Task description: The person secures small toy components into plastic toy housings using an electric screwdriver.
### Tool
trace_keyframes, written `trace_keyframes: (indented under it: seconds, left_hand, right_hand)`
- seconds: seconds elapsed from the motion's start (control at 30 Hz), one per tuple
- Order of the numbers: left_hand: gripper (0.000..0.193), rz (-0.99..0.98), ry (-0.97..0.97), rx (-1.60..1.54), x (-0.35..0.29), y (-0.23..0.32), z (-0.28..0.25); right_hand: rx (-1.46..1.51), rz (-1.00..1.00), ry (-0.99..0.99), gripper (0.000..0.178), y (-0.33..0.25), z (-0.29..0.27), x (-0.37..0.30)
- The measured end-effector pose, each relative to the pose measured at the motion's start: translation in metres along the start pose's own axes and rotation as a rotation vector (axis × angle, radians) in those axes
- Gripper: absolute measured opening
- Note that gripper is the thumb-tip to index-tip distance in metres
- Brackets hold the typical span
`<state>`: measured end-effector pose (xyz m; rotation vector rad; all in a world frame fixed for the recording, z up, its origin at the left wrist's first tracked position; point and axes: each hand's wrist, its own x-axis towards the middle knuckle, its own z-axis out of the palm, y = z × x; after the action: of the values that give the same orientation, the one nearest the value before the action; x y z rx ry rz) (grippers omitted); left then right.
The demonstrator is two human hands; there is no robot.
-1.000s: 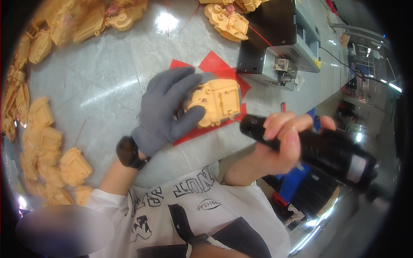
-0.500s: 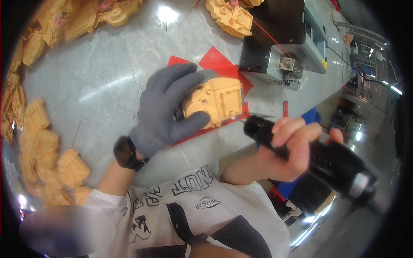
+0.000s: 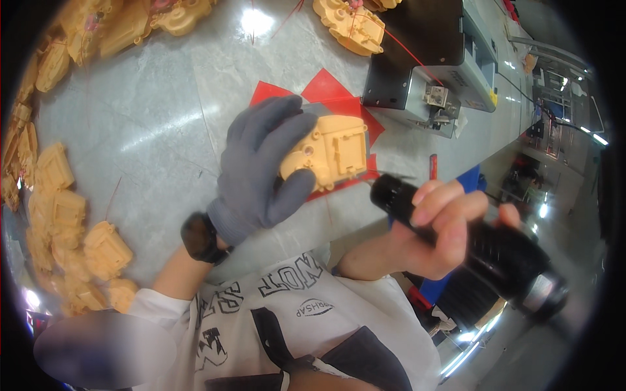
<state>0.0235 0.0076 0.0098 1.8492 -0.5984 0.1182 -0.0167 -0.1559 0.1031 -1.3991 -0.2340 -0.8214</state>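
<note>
My left hand, in a grey knit glove, is closed round the left side of a yellow moulded plastic housing. Thumb and fingers hide part of that side; ribs and a squared recess show on its upper face. Something grey lies under the housing, over red sheets on the table. My bare right hand grips a black electric screwdriver to the right. The driver's front end points left toward the housing's lower right corner; its thin bit is blurred, and I cannot tell whether it touches.
Several yellow housings are heaped along the left edge, with more at the far left. Another housing with a red wire lies beside a black and grey machine at the far right. The grey table ends near the screwdriver.
My left forearm and wrist have shifted slightly right, and the gloved hand has turned a little on the housing. My right hand and the screwdriver have barely moved.
</note>
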Motion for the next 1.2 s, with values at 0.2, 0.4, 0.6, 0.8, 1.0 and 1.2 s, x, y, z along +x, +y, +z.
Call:
trace_keyframes:
  seconds: [0.2, 0.4, 0.6, 0.8, 1.0, 1.2]
  left_hand:
    - [0.048, -0.010, 0.030, 0.024, -0.001, -0.003, 0.002]
    - [0.046, -0.006, 0.065, -0.016, 0.000, -0.004, 0.005]
    - [0.045, 0.015, 0.083, -0.058, 0.004, -0.003, 0.002]
    - [0.042, 0.040, 0.035, -0.031, -0.001, -0.002, -0.006]
    - [0.037, 0.034, 0.013, -0.019, -0.018, 0.005, -0.018]
    - [0.036, -0.004, 0.117, -0.097, -0.005, 0.008, -0.009]
  right_hand:
    - [-0.024, 0.028, -0.042, 0.057, 0.000, 0.008, -0.001]
    - [-0.082, 0.063, -0.007, 0.053, 0.005, 0.011, -0.003]
    - [-0.068, 0.067, -0.040, 0.053, 0.008, 0.010, 0.001]
    - [0.067, 0.139, -0.022, 0.056, 0.009, -0.015, 0.006]
    - [-0.155, -0.080, 0.312, 0.049, 0.012, -0.056, 0.079]
    - [-0.268, 0.051, 0.285, 0.043, 0.038, -0.049, 0.091]
